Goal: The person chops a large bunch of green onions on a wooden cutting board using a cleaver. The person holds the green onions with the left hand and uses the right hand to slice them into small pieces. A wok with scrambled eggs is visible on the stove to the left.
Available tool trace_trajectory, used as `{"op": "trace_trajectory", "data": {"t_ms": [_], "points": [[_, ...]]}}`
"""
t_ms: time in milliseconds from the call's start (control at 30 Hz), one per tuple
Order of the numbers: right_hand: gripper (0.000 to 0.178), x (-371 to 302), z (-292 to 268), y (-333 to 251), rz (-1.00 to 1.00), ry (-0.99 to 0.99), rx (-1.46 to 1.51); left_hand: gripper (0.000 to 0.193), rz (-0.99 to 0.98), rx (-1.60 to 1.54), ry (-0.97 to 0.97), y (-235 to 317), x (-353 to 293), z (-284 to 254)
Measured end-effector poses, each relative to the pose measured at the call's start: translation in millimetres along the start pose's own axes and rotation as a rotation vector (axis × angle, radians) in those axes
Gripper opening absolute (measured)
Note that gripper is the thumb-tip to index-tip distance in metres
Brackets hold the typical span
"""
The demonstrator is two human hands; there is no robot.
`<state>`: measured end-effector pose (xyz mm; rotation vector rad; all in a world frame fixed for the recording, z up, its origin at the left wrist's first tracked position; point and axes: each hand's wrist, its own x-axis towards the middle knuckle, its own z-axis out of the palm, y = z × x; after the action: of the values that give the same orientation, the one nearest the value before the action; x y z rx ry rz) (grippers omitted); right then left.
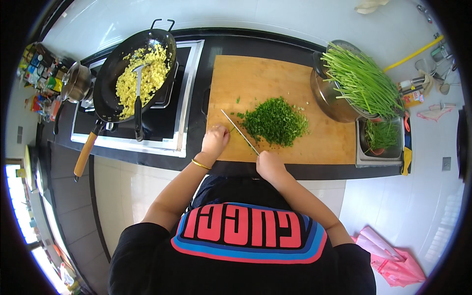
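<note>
On the wooden cutting board (324, 142), a knife (239, 132) lies slantwise, its tip pointing away and to the left. Its handle is wrapped by my right hand (271, 166) at the board's near edge. My left hand (215, 141) rests at the board's near left corner, fingers curled beside the blade. A few thin green bits show by its fingertips, but what it holds, if anything, is hidden. Just right of the blade sits a heap of finely chopped green chives (276, 121), with loose bits scattered around it.
Left of the board, a wok (105, 93) of yellow scrambled egg (155, 73) sits on the stove, a spatula (138, 98) in it. A saucepan (77, 81) stands farther left. Long green stalks (361, 78) lie over a steel pot (322, 96) at right, near a sink (364, 156).
</note>
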<state>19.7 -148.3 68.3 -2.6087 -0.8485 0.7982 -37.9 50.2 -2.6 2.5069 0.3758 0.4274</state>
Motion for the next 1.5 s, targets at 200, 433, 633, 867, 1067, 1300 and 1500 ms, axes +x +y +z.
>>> {"op": "trace_trajectory", "data": {"t_ms": [200,433,633,867,1067,1300,1500], "points": [[0.031,-6,-10,16,0.056,0.071,0.27,0.008,-0.057,-0.105,0.006,14,13,-13],[0.036,-18,-24,22,0.14,0.116,0.364,0.006,0.139,-0.072,-0.119,8,32,8],[0.035,-21,-15,25,0.158,0.133,0.393,0.003,0.066,-0.228,-0.111,15,43,14],[0.032,-21,-19,17,0.15,0.123,0.371,0.004,0.137,-0.055,-0.13,11,41,16],[0.031,-25,-27,9,0.163,0.081,0.366,0.006,0.19,-0.068,-0.153,14,32,10],[0.027,-24,-22,7,0.091,0.028,0.191,0.008,0.135,-0.036,-0.06,15,21,16],[0.027,-17,-5,6,0.073,0.028,0.1,0.005,0.047,-0.093,-0.024,17,11,16]]}}
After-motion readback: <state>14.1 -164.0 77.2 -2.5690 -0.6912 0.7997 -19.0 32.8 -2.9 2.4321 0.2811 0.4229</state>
